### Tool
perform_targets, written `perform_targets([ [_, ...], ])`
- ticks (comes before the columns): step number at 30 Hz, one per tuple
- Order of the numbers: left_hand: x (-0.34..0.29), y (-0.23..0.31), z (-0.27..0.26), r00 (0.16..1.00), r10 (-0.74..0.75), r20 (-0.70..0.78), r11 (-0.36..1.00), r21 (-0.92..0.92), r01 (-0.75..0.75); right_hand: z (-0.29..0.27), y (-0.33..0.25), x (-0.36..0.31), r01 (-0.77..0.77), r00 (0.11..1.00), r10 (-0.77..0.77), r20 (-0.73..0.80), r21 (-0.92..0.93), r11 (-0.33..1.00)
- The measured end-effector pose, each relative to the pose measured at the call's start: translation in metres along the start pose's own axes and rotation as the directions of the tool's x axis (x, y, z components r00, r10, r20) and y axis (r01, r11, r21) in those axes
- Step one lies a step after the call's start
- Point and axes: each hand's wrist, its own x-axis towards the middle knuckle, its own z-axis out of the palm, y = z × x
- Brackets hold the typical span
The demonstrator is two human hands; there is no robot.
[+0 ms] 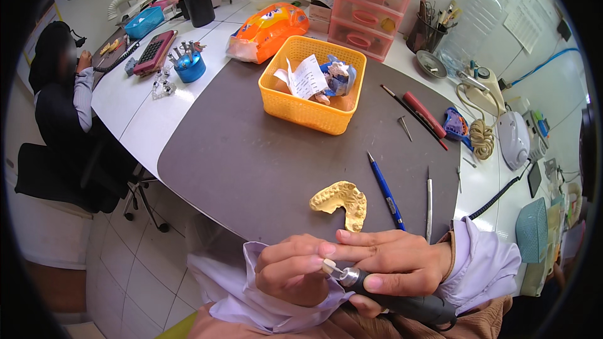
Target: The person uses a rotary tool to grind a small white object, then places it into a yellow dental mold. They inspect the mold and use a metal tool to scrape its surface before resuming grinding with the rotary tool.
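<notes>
Near the front edge of the table my right hand (405,267) is wrapped round a black rotary handpiece (418,306) with a metal nose and a thin bit. My left hand (289,270) pinches a small cream-coloured piece (328,265), tooth-like in shape, against the bit's tip. The two hands touch at the fingertips. Just beyond them lies a yellow plaster dental model (342,202), arch-shaped, on the grey mat (239,150). A blue pen-like tool (385,189) and a slim silver instrument (429,204) lie to its right, close to my right hand.
Behind stands a yellow basket (308,119) holding paper and plaster pieces. Pink drawers (370,9), a water bottle (474,22) and a coiled-cord control box (483,91) line the back. A bur holder (188,66) stands left. Another person (59,94) sits at the far left.
</notes>
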Motion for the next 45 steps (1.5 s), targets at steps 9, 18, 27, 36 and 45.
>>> perform_targets([
  [9,0.004,0.0,-0.011,0.982,0.043,0.183,0.997,0.055,-0.054,0.001,0.002,0.001,0.051,0.998,-0.051,-0.035,-0.013,0.999],
  [18,0.002,0.0,0.0,1.0,0.029,-0.01,0.999,-0.046,-0.029,0.0,0.001,0.001,0.036,0.999,-0.035,-0.034,0.015,0.999],
  [27,0.001,-0.001,0.002,0.998,0.041,-0.043,0.998,-0.05,-0.043,0.0,0.002,0.0,0.039,0.999,-0.038,-0.017,0.008,0.999],
  [36,0.0,-0.004,0.002,0.994,0.087,-0.059,0.996,-0.027,-0.088,0.002,0.003,0.001,0.069,0.996,-0.069,-0.056,-0.004,0.998],
  [45,-0.001,-0.002,0.004,0.998,0.035,-0.052,0.991,-0.125,-0.041,0.0,-0.002,0.001,-0.003,0.999,0.008,-0.051,0.1,0.995],
])
